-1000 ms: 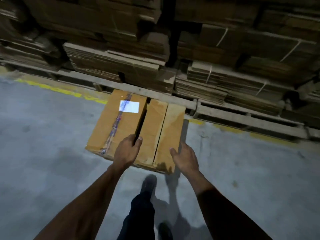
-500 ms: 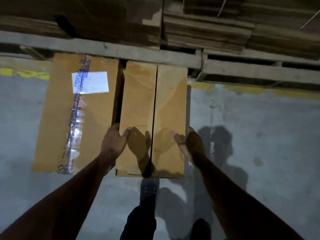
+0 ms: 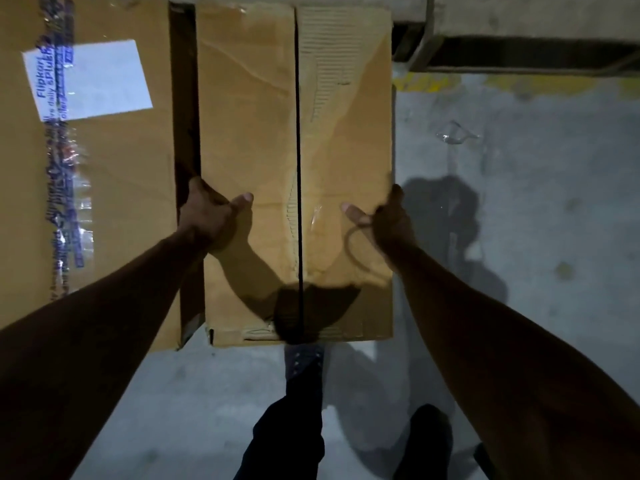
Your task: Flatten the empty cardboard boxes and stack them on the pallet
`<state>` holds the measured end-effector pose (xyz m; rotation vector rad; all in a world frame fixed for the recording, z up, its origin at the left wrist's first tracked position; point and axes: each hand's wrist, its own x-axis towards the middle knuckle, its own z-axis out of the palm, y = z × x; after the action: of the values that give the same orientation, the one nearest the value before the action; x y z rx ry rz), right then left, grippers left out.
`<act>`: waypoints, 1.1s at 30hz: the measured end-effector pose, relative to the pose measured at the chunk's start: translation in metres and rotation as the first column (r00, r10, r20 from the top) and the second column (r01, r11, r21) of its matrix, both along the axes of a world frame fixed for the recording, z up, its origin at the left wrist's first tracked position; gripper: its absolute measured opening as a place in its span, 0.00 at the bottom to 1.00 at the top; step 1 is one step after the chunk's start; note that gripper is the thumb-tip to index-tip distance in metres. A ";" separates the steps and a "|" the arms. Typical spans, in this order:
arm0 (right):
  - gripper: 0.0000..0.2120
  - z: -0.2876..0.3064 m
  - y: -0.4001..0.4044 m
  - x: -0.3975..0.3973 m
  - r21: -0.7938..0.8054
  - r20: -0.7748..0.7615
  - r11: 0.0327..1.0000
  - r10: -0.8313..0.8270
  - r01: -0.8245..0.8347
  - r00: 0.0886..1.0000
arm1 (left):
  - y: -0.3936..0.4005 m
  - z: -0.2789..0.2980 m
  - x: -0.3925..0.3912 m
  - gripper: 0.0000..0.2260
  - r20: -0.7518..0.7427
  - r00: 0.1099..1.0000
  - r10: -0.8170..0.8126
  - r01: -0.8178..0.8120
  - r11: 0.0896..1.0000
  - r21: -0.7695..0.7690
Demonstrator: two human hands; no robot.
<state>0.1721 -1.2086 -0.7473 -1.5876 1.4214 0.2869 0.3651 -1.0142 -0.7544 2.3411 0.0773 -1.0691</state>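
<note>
The fingers of both the left hand (image 3: 207,216) and right hand (image 3: 389,216) are hidden over the box (image 3: 294,133) sides. The taped box (image 3: 114,174) is cut off left; its label (image 3: 88,79) print seems mostly unreadable.

Beyond your right hand, a grey concrete floor (image 3: 540,209) spreads out, with a worn yellow line (image 3: 426,83) painted further ahead. Below your arms you see your dark trouser leg (image 3: 287,431) and shoe (image 3: 426,441).
</note>
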 end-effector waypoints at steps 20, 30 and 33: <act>0.37 0.104 0.011 -0.086 -0.056 -0.081 0.998 0.024 -0.029 0.996 | 0.013 0.085 -0.052 0.47 0.040 0.966 -0.254 0.254 0.967 0.014; 0.46 0.129 0.052 -0.204 0.099 -0.163 0.989 0.129 -0.114 0.978 | 0.065 0.157 -0.186 0.29 -0.034 0.984 -0.176 0.175 0.984 -0.013; 0.48 0.138 0.073 -0.242 0.135 -0.215 0.961 0.265 -0.241 0.940 | 0.096 0.157 -0.239 0.33 -0.094 0.993 -0.067 0.068 0.998 0.003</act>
<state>-0.0697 -1.1353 -0.6089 -1.6910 1.3471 0.7098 0.1259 -0.9185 -0.5970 2.3133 0.0365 -1.2131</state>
